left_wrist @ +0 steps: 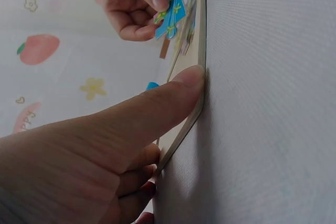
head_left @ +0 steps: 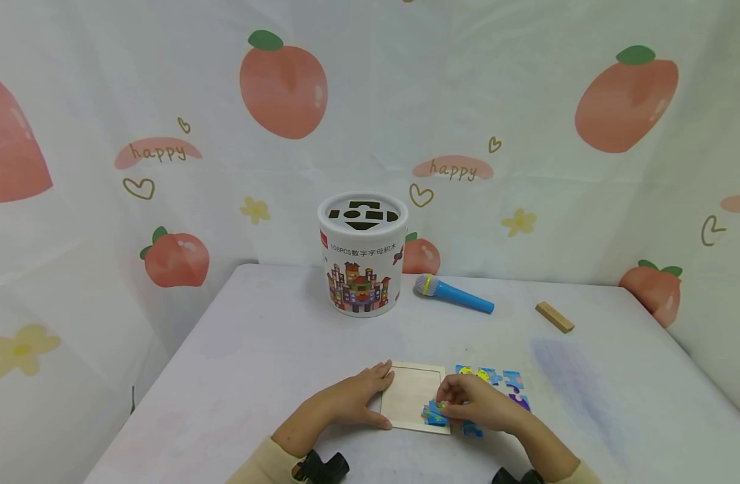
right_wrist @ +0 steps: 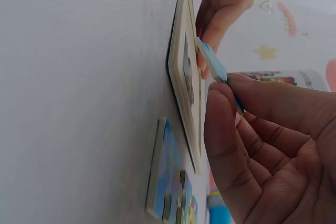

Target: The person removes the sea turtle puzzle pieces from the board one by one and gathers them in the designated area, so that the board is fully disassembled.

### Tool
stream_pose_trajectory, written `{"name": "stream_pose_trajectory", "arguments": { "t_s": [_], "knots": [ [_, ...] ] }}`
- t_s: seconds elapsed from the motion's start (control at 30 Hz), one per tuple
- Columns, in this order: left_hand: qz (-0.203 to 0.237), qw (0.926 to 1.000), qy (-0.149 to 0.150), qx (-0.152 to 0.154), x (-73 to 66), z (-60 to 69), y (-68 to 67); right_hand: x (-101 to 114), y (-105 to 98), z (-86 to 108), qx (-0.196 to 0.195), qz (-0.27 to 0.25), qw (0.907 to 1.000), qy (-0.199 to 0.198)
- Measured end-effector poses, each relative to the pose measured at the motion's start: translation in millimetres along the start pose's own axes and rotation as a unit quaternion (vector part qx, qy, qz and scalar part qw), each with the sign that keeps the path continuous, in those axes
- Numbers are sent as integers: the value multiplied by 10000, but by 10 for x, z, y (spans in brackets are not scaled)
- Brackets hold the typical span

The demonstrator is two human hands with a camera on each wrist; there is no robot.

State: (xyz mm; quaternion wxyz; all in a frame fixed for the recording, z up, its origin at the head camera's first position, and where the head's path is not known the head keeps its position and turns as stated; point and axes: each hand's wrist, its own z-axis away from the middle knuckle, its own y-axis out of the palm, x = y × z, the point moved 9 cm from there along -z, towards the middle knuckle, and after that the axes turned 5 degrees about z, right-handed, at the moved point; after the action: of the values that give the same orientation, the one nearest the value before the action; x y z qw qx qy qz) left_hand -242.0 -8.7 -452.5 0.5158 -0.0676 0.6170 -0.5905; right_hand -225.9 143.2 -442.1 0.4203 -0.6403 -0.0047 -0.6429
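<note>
A shallow wooden puzzle tray lies on the table. My left hand rests along its left side, with the thumb on the near corner and the fingers towards the far corner. Between the thumb and fingers of my right hand I pinch a blue puzzle piece with yellow-green marks. This piece is tilted above the tray's near right corner. Beneath it, a placed puzzle piece lies inside the tray. Loose puzzle pieces sit right of the tray, some partly hidden by my right hand.
A white block bucket with a cut-out lid stands at the back. Right of it lie a blue toy microphone and a wooden block. A peach-print cloth hangs behind the table.
</note>
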Motion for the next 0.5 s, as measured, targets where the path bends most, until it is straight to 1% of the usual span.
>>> {"name": "stream_pose_trajectory", "arguments": {
  "t_s": [0.17, 0.33, 0.5],
  "knots": [
    [21, 10000, -27, 30, 12, 1, 6, -32, -38, 60, -26, -59, 10000, -15],
    [4, 10000, -7, 35, 14, 3, 7, -51, -82, 108, -88, 12, 10000, -16],
    [-19, 10000, -13, 36, 7, 3, 10, -56, -132, 165, -150, 34, 9998, -151]
  ]
}}
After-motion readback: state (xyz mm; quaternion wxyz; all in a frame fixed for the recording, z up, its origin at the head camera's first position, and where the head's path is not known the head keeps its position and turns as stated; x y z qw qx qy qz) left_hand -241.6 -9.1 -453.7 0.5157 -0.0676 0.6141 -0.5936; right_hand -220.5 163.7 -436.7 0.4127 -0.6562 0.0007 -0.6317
